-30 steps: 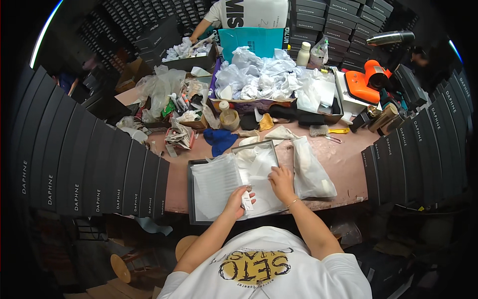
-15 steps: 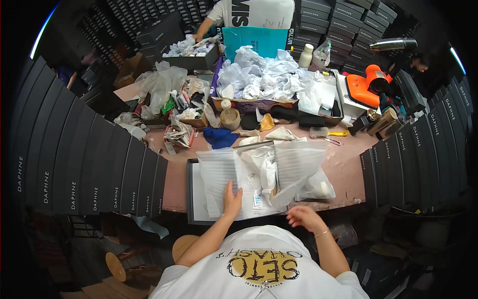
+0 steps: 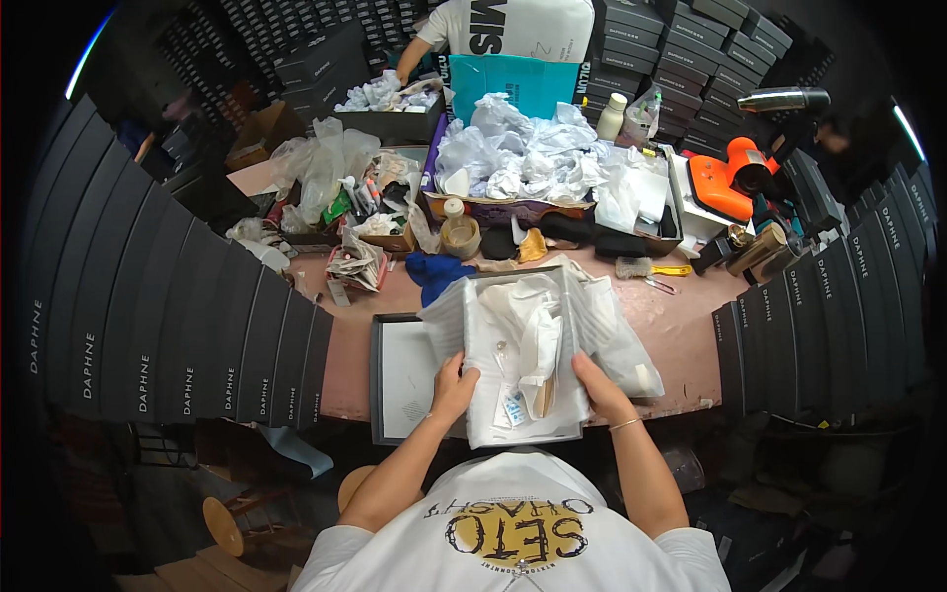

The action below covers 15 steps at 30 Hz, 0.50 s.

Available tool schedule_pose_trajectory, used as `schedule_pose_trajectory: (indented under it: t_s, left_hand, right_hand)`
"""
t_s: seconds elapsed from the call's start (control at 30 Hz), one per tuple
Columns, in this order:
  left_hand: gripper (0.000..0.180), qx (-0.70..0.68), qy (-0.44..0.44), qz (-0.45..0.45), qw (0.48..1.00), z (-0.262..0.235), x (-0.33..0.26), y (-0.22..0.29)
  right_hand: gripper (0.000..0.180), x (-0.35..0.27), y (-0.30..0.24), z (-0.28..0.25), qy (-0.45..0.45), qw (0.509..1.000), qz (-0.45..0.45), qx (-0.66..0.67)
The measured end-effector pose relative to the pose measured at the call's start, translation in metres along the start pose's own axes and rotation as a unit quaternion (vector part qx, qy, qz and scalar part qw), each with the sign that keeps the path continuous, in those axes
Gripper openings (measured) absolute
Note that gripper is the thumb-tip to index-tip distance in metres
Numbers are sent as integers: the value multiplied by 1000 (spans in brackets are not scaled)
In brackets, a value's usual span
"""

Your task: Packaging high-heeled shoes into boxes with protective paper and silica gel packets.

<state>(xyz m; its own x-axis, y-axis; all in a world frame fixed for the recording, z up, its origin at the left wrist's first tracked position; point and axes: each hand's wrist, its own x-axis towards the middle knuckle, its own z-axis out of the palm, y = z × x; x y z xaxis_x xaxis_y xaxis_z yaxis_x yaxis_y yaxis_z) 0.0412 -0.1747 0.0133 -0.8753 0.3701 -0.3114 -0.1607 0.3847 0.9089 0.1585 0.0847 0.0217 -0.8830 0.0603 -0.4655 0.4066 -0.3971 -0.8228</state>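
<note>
An open grey shoebox (image 3: pixel 528 441) sits tilted between my two hands at the table's near edge. My left hand (image 3: pixel 453 388) grips its left side, and my right hand (image 3: pixel 602 388) grips its right side. Translucent white foam sheet (image 3: pixel 446 318) lines the box and folds out over the sides. Crumpled white paper (image 3: pixel 533 321) lies inside, around something mostly hidden with a tan edge showing. A small packet with blue print (image 3: pixel 513 409) rests near the box's front end. Partly under the box's left side is a shallow dark box lid (image 3: pixel 398 395).
Stacked dark shoeboxes wall both sides (image 3: pixel 197 326) (image 3: pixel 819 306). A bin of crumpled paper (image 3: pixel 513 207), a yellow-handled brush (image 3: pixel 651 267), a blue cloth (image 3: pixel 436 276) and an orange device (image 3: pixel 718 185) stand beyond. A plastic bag (image 3: pixel 631 355) lies at right. Another person (image 3: pixel 518 28) works opposite.
The foam flaps, spread wide before, are now folded into and over the box sides. My right hand has moved up from the table edge onto the box, and both hands now grip it.
</note>
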Motion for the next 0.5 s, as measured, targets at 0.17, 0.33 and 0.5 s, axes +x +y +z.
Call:
schedule_pose_trajectory:
  t_s: [0.17,0.33,0.5]
  left_hand:
    - [68,-312,-82,-84,943,15,15,-50]
    - [64,-76,71,-43,994,25,18,-101]
    - [51,47,69,120,989,9,-35,-18]
  right_hand:
    - [70,27,45,18,49,998,0,50]
    - [68,62,41,21,162,830,-234,-480]
    - [65,111,24,57,160,719,-246,-631]
